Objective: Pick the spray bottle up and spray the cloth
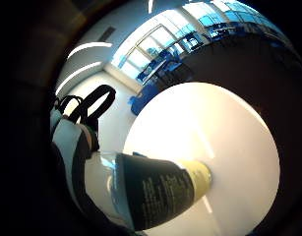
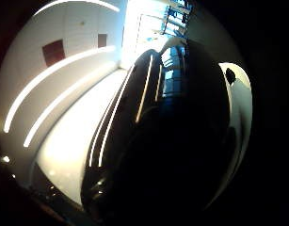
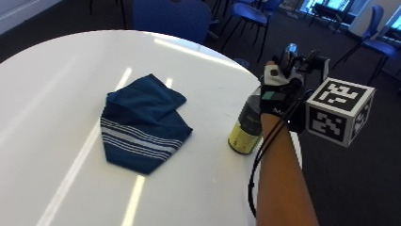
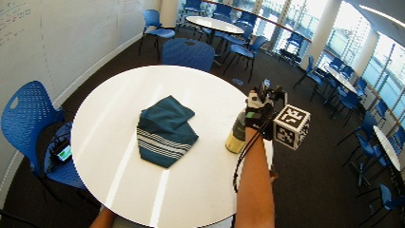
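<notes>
**Gloved hand wraps the spray bottle at the table's edge**

The right hand point(image 3: 276, 96), in its black glove, is at the upper part of the spray bottle point(image 3: 245, 128), which stands upright on the round white table point(image 3: 56, 94) near the rim closest to the forearm. In the outside view the back of the hand faces the camera, so the fingers themselves are hidden behind it; the hand covers the bottle's neck and head, and only the dark body and yellowish base show below it. The little finger side palm view shows the bottle point(image 1: 160, 189) running straight out from the palm, its dark label and pale yellow base pointing down at the table point(image 1: 214, 118), with glove straps beside it. The thumb side palm view is filled by a dark curved surface point(image 2: 181, 141) pressed close to the palm, seemingly the bottle's body. Taken together, the fingers appear curled round the bottle's upper part.

The bottle's base looks to be on the tabletop; whether it is just lifted cannot be told.

The cloth point(image 3: 143, 123), dark blue with white stripes near one end, lies crumpled and folded on the table, apart from the fingers, on the far side of the bottle from the hand. Blue chairs point(image 4: 187, 53) stand around the table.
</notes>
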`<move>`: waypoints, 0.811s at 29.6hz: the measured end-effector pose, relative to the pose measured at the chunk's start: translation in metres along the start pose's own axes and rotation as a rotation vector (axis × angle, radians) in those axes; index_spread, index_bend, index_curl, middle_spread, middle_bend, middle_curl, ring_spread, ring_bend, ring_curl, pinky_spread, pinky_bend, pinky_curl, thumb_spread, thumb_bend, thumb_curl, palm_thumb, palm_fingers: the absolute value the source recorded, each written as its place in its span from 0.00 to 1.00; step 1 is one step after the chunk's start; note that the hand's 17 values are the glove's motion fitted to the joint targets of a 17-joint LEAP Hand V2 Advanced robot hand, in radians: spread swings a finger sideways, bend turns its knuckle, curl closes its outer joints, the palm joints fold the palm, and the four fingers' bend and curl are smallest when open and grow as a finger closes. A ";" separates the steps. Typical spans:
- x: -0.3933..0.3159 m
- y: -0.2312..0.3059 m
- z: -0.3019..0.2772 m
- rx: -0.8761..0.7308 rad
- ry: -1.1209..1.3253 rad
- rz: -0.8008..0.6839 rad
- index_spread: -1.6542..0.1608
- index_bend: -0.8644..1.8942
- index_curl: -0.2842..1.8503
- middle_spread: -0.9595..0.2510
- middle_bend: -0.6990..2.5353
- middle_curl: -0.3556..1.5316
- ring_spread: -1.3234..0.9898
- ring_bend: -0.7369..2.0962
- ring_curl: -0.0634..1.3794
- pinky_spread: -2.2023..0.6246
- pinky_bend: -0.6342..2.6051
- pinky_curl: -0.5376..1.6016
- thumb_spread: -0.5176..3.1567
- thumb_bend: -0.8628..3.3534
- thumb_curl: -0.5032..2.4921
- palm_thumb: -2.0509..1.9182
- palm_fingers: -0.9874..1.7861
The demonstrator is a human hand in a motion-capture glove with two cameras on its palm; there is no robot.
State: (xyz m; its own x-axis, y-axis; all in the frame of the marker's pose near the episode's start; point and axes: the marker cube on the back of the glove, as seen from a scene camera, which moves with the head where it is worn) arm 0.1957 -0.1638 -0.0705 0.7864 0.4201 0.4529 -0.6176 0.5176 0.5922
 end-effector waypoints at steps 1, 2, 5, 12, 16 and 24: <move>0.000 0.001 0.000 -0.011 -0.004 -0.005 0.77 0.49 0.40 0.61 0.41 0.47 0.47 0.46 0.37 0.68 0.31 0.44 0.22 0.20 0.42 0.74 0.86; 0.000 0.001 0.000 -0.020 -0.007 -0.010 0.77 0.49 0.40 0.61 0.41 0.47 0.47 0.47 0.37 0.68 0.31 0.44 0.22 0.20 0.42 0.74 0.86; -0.001 0.003 0.001 -0.035 -0.009 -0.023 0.77 0.49 0.40 0.61 0.41 0.47 0.47 0.48 0.37 0.68 0.31 0.44 0.22 0.20 0.42 0.74 0.86; 0.003 0.005 0.002 -0.046 0.032 -0.039 0.77 0.49 0.40 0.62 0.41 0.47 0.47 0.48 0.37 0.68 0.31 0.44 0.22 0.20 0.43 0.74 0.86; -0.004 0.005 0.004 -0.061 0.089 -0.102 0.77 0.49 0.40 0.62 0.41 0.47 0.47 0.48 0.37 0.68 0.31 0.44 0.22 0.20 0.43 0.74 0.86; -0.033 0.007 0.011 -0.049 0.318 -0.360 0.77 0.49 0.40 0.62 0.41 0.47 0.47 0.48 0.37 0.68 0.31 0.44 0.21 0.20 0.43 0.74 0.86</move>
State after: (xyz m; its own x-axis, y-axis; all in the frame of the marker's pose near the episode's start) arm 0.1654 -0.1823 -0.0746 0.9118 0.4105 -0.0059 -0.3127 0.7036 0.6381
